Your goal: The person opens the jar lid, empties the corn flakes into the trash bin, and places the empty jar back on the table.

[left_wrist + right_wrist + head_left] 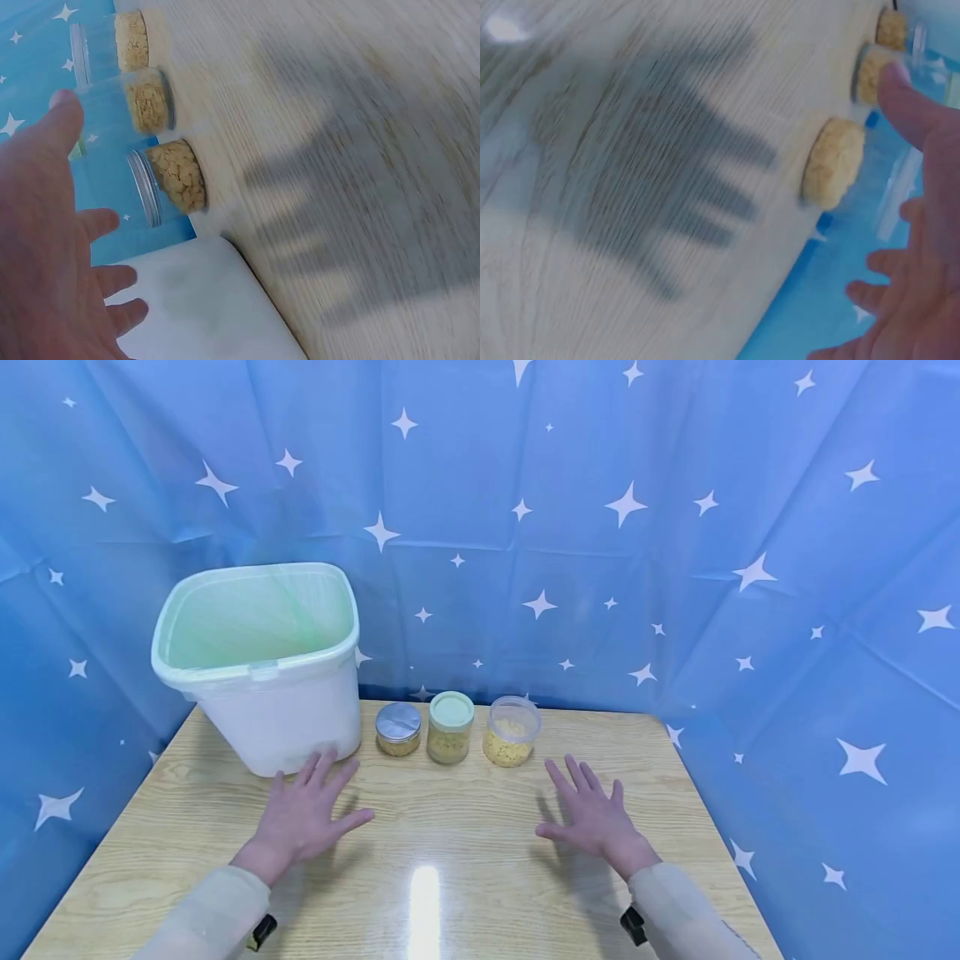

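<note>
Silver-lidded jar (398, 730), green-lidded jar (451, 727) and clear-topped jar (512, 732) stand in a row at the centre of the head view, just beyond two bare grips; the left grip (303, 820), lower left of centre, has its fingers straight and fanned toward the top of the frame, thumb stretched to the right, holding nothing; the right grip (596, 814), right of centre, is likewise spread and unloaded, fingers aimed at the upper left, thumb to the left; both are held palm down above the worktop (450, 818), their shadows apart from them; the forearms, in pale sleeves (202, 917), slant in from the bottom corners.

All three jars point lids or tops upward; the green-lidded jar is taller than wide, its long axis upright; in the left wrist view their tops point left, in the right wrist view to the right; yellowish flakes fill the lower part of the clear-topped jar, nearest the right fingertips.

White bin (292, 714), left of the row, opens upward around a pale green liner (255, 618); the left fingertips overlap its base in view, contact unclear; a starry blue curtain (480, 468) rises behind.
</note>
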`<control>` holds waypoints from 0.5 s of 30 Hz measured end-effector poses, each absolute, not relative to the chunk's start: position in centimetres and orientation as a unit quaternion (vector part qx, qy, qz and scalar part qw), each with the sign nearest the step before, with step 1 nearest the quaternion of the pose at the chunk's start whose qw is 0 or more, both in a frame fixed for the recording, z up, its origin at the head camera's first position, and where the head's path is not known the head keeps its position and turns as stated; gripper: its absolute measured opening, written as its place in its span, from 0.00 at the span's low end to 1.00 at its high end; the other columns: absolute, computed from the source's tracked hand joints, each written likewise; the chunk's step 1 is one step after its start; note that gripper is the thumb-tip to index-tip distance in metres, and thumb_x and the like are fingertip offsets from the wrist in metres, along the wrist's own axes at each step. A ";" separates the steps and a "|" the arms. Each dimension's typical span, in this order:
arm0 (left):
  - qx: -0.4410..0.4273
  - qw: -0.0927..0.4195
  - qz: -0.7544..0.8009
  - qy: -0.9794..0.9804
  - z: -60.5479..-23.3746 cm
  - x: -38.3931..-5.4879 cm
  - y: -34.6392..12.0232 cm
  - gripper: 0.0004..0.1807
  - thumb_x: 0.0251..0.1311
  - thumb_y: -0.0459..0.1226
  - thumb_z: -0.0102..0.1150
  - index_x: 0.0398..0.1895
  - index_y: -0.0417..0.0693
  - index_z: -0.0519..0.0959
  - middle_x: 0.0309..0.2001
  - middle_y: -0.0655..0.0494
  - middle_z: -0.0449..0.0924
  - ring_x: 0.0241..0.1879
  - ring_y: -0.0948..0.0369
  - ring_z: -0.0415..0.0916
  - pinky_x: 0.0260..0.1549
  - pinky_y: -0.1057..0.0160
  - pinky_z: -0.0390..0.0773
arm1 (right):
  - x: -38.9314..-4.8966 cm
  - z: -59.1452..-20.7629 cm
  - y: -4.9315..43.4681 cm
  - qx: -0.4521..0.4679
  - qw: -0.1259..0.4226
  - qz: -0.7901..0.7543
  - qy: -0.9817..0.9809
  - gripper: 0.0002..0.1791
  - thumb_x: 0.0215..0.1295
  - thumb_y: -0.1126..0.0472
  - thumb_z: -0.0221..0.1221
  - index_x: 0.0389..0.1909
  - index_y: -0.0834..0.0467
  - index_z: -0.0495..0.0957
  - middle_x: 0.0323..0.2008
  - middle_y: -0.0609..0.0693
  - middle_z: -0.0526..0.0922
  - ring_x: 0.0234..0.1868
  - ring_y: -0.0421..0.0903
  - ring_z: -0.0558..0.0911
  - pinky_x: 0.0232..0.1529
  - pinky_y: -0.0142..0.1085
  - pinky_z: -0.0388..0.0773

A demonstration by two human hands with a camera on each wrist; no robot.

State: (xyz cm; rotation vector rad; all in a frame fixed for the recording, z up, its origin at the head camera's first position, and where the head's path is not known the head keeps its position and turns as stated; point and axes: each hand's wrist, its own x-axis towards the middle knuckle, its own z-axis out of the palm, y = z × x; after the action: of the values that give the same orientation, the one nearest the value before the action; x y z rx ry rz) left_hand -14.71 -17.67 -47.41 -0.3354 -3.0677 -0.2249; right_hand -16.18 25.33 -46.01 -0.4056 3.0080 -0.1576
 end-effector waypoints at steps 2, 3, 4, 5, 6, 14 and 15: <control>-0.110 0.013 -0.092 -0.990 -47.3 -14.7 -17.4 0.47 0.57 0.75 0.39 0.73 0.58 0.63 0.76 0.44 0.54 0.73 0.40 0.53 0.63 0.24 0.56 | -16.1 -45.8 24.8 -0.141 0.062 -0.056 0.987 0.56 0.53 0.27 0.59 0.77 0.46 0.49 0.77 0.59 0.52 0.75 0.64 0.56 0.64 0.77 0.49; -0.110 0.007 -0.101 -0.989 -47.2 -14.7 -17.3 0.48 0.57 0.75 0.39 0.72 0.56 0.64 0.75 0.43 0.56 0.72 0.40 0.55 0.62 0.25 0.57 | -16.0 -45.7 24.6 -0.145 0.065 -0.055 0.986 0.55 0.54 0.28 0.60 0.77 0.47 0.50 0.76 0.59 0.54 0.74 0.63 0.57 0.65 0.76 0.51; -0.109 0.000 -0.111 -0.988 -47.2 -14.7 -17.2 0.47 0.58 0.75 0.39 0.72 0.55 0.65 0.74 0.42 0.57 0.72 0.39 0.55 0.63 0.26 0.58 | -16.0 -45.7 24.3 -0.150 0.068 -0.056 0.985 0.54 0.54 0.29 0.61 0.77 0.48 0.51 0.75 0.60 0.56 0.73 0.63 0.59 0.65 0.75 0.53; -0.108 -0.006 -0.120 -0.987 -47.2 -14.7 -17.1 0.47 0.58 0.74 0.39 0.71 0.54 0.66 0.74 0.42 0.58 0.71 0.39 0.56 0.63 0.27 0.59 | -16.0 -45.8 24.0 -0.155 0.071 -0.057 0.984 0.54 0.54 0.31 0.62 0.76 0.49 0.52 0.75 0.60 0.57 0.73 0.63 0.60 0.65 0.74 0.54; -0.108 -0.011 -0.128 -0.986 -47.2 -14.7 -17.1 0.47 0.58 0.74 0.39 0.70 0.53 0.66 0.73 0.41 0.60 0.71 0.39 0.57 0.63 0.28 0.60 | -16.0 -45.8 23.8 -0.160 0.074 -0.058 0.983 0.53 0.55 0.32 0.62 0.76 0.50 0.54 0.74 0.60 0.58 0.72 0.63 0.61 0.65 0.73 0.56; -0.104 -0.034 -0.160 -0.981 -47.8 -15.1 -16.9 0.48 0.60 0.74 0.36 0.67 0.47 0.70 0.68 0.40 0.67 0.66 0.39 0.65 0.60 0.35 0.69 | -16.0 -46.8 21.3 -0.185 0.082 -0.072 0.977 0.48 0.57 0.37 0.65 0.73 0.55 0.60 0.70 0.61 0.66 0.69 0.62 0.68 0.66 0.63 0.65; -0.103 -0.035 -0.162 -0.981 -47.9 -15.2 -16.9 0.48 0.60 0.74 0.36 0.67 0.47 0.70 0.67 0.40 0.68 0.65 0.38 0.66 0.60 0.36 0.70 | -16.0 -46.9 20.9 -0.190 0.081 -0.079 0.975 0.47 0.57 0.38 0.65 0.73 0.56 0.60 0.69 0.61 0.67 0.68 0.62 0.68 0.66 0.63 0.65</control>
State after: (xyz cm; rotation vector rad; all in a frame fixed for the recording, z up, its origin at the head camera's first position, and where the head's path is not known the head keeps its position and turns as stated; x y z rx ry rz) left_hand -15.17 -16.94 -47.91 -0.3301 -3.1521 -0.5213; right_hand -15.99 20.92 -46.86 -0.5684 2.9144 -0.2369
